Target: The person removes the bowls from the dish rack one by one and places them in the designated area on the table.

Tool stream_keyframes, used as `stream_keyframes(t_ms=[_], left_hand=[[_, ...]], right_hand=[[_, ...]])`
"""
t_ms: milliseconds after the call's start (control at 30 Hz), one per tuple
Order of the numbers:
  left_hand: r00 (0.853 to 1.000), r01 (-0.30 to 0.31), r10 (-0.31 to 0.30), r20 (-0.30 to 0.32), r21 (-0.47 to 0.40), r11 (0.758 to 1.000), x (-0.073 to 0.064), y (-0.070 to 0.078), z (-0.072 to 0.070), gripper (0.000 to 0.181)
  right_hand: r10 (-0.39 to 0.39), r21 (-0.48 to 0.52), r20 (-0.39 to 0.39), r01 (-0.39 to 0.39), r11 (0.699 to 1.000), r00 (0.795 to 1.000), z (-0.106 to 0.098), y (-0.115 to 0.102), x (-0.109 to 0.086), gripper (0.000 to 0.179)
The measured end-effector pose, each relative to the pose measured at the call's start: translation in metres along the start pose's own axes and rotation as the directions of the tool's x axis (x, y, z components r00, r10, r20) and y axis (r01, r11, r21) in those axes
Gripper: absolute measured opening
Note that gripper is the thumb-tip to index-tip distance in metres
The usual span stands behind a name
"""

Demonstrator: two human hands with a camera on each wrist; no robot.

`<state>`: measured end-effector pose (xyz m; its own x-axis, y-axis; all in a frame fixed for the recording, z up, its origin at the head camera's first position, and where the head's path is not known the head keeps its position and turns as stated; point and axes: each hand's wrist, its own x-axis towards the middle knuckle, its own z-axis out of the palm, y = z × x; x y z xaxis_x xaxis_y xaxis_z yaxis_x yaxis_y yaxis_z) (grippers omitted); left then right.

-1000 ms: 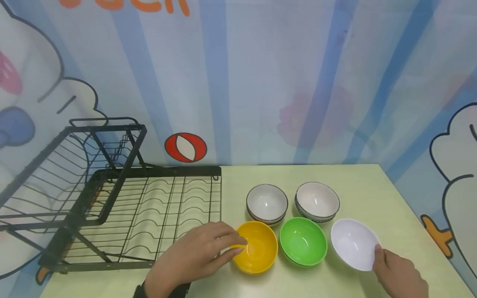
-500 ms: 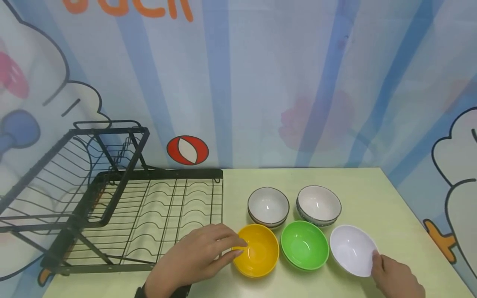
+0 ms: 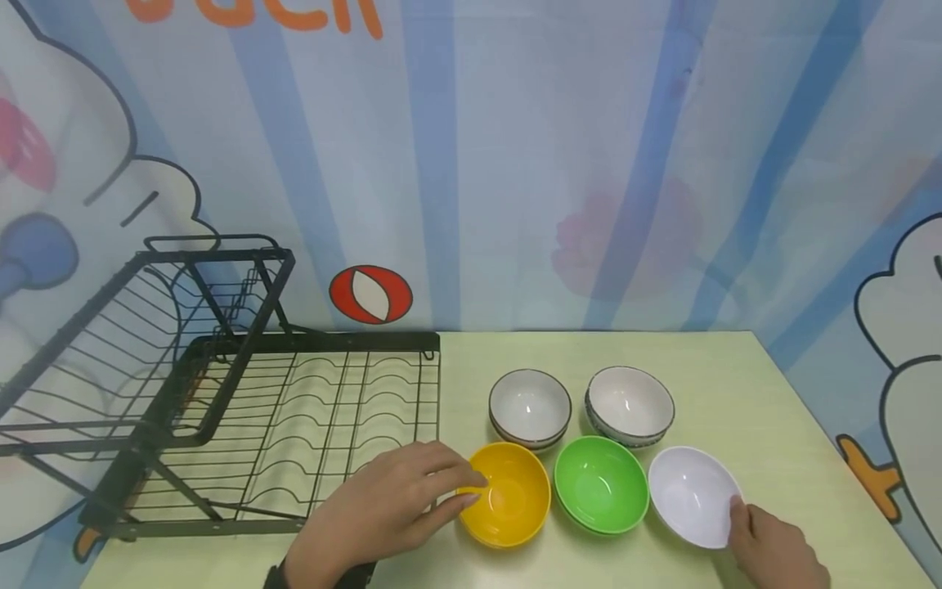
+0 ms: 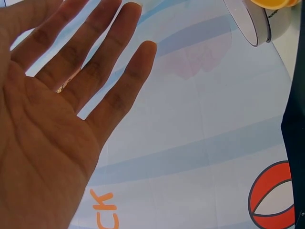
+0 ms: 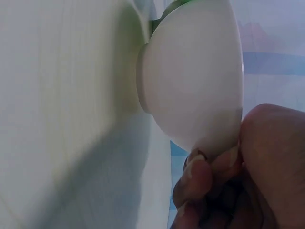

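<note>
In the head view, my right hand (image 3: 776,544) pinches the right rim of a white bowl (image 3: 694,496), thumb near the inside. The right wrist view shows this bowl (image 5: 195,81) upright from the side, fingers (image 5: 193,179) curled under its edge; whether its foot touches the table I cannot tell. My left hand (image 3: 397,499) hovers at the left rim of a yellow bowl (image 3: 508,499) with relaxed fingers. In the left wrist view these fingers (image 4: 116,95) are spread and hold nothing, thumb tip cut off. Between the two bowls sits a green bowl (image 3: 601,487).
Behind stand two stacks of white-lined bowls, a left one (image 3: 530,406) and a right one (image 3: 630,402). A black wire dish rack (image 3: 309,433) fills the table's left side, its raised tier (image 3: 147,343) at far left. A printed cloth backdrop (image 3: 508,164) hangs behind the table.
My right hand has shifted the white bowl a little to the left, closer to the green bowl. The left hand stays at the yellow bowl. The head view has tilted slightly.
</note>
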<state>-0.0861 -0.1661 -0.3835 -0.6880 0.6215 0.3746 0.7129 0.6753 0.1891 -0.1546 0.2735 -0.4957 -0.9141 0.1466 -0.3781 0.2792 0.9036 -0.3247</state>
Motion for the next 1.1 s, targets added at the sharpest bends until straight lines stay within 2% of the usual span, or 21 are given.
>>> stream_keyframes(t_ms=[167,467,633,700,800,900,1000,1033,1067,1100], left_hand=[[1.0,0.006,-0.006,0.005,-0.003,1.0,-0.001,0.0,-0.001,0.018],[0.999,0.031,-0.031,0.02,-0.018,0.999,-0.002,0.0,-0.002,0.018],[0.999,0.033,-0.033,0.012,-0.015,0.999,-0.003,-0.001,-0.001,0.018],[0.999,0.038,-0.037,0.016,-0.018,0.999,-0.003,-0.001,-0.001,0.019],[0.999,0.05,-0.05,0.022,-0.007,0.999,-0.003,-0.001,-0.001,0.022],[0.998,0.057,-0.057,0.008,0.025,0.998,-0.004,0.0,0.0,0.027],[0.996,0.085,-0.084,-0.012,0.076,0.994,-0.005,0.003,0.004,0.04],[0.994,0.109,-0.109,-0.004,0.096,0.989,-0.005,0.004,0.006,0.047],[0.99,0.14,-0.143,0.013,0.114,0.984,-0.006,0.006,0.008,0.054],[0.98,0.187,-0.193,0.039,0.125,0.974,-0.006,0.008,0.011,0.062]], right_hand=[[-0.019,0.003,-0.019,0.019,1.0,1.0,0.002,0.0,0.001,0.051],[0.0,0.049,-0.016,0.0,0.999,1.0,0.003,0.002,0.004,0.053],[0.031,0.047,-0.021,-0.03,0.998,0.999,0.003,0.002,0.005,0.068],[0.055,0.035,-0.046,-0.053,0.998,0.997,0.002,0.0,0.004,0.075],[0.094,0.033,-0.126,-0.091,0.995,0.987,-0.002,-0.005,-0.002,0.077],[0.106,0.046,-0.221,-0.098,0.994,0.97,-0.008,-0.015,-0.014,0.072],[0.039,0.066,-0.321,-0.018,0.998,0.946,-0.013,-0.031,-0.029,0.065],[-0.018,0.068,-0.37,0.046,0.997,0.929,-0.013,-0.037,-0.035,0.061],[-0.089,0.071,-0.43,0.132,0.989,0.899,-0.011,-0.044,-0.04,0.056],[-0.182,0.063,-0.495,0.245,0.968,0.85,-0.009,-0.05,-0.044,0.051]])
